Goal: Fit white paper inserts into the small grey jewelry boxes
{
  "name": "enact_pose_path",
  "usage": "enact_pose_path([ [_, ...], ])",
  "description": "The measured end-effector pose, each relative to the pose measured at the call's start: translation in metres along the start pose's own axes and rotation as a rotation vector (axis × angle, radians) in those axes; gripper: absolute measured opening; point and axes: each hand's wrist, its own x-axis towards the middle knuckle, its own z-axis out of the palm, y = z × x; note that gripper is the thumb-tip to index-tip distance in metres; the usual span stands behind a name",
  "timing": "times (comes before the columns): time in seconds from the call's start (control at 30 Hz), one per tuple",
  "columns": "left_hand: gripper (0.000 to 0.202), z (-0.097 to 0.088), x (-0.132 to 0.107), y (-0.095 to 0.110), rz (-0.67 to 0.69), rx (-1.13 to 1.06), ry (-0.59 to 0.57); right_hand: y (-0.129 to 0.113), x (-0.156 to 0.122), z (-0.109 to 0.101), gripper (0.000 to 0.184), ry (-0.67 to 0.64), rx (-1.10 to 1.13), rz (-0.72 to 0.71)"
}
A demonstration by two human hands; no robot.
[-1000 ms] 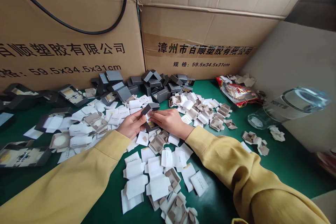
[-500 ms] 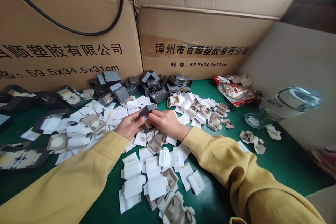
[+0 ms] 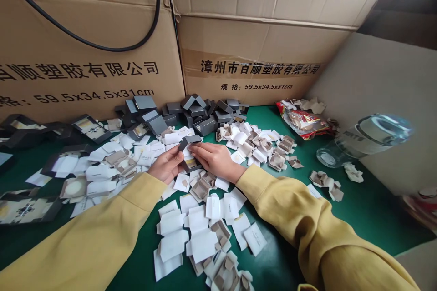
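Black card forms a small open box (image 3: pixel 191 163), which is in the middle of the head view, above the white paper pieces (image 3: pixel 157 148). The left hand (image 3: pixel 168 163) is closed around its left side: the thumb lies on the near face and the other fingers go behind. The right hand (image 3: pixel 215 159) is half curled, its fingers close together, and the fingertips reach to the inside of the box from the right. I cannot tell if these fingertips pinch something or only press, because the fingers themselves cover this place. Both wrists come out from yellow sleeves (image 3: pixel 283 195). Behind the hands, near the cardboard cartons (image 3: pixel 252 38), lies a heap of dark boxes (image 3: pixel 205 113). Folded white card inserts (image 3: pixel 201 245) lie nearer on the green table (image 3: pixel 273 250). At the right, a clear bottle (image 3: pixel 365 141) leans to one side.
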Motion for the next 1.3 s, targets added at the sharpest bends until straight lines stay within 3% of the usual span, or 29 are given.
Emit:
enact_pose_path([
  [0.4,0.048,0.002,-0.002,0.002,-0.016,-0.024,-0.01,-0.003,0.004,-0.01,0.057,-0.201,0.041,0.069],
  [0.53,0.046,0.0,-0.001,0.002,-0.017,-0.032,-0.044,-0.001,0.01,-0.015,0.056,-0.233,-0.002,0.005],
  [0.67,0.048,0.0,0.0,0.003,-0.013,-0.089,-0.031,0.012,0.022,-0.04,0.05,-0.201,0.106,-0.084],
  [0.77,0.049,0.0,0.0,0.003,-0.023,-0.132,-0.003,0.03,0.026,-0.065,0.043,-0.139,0.104,0.066],
  [0.87,0.048,0.0,0.0,0.003,-0.033,-0.156,0.004,0.047,0.02,-0.077,0.037,-0.326,0.0,0.197],
  [0.97,0.048,0.0,0.001,0.002,-0.037,-0.158,0.001,0.053,0.009,-0.074,0.035,-0.512,-0.105,0.197],
  [1.07,0.049,0.0,0.001,0.002,-0.036,-0.152,-0.002,0.052,0.0,-0.068,0.039,-0.582,-0.194,0.191],
  [1.2,0.05,0.001,0.001,0.002,-0.038,-0.155,0.008,0.05,-0.006,-0.076,0.046,-0.639,-0.122,0.139],
  [1.3,0.051,0.001,0.001,0.002,-0.051,-0.159,0.018,0.051,-0.01,-0.085,0.037,-0.688,-0.118,0.145],
])
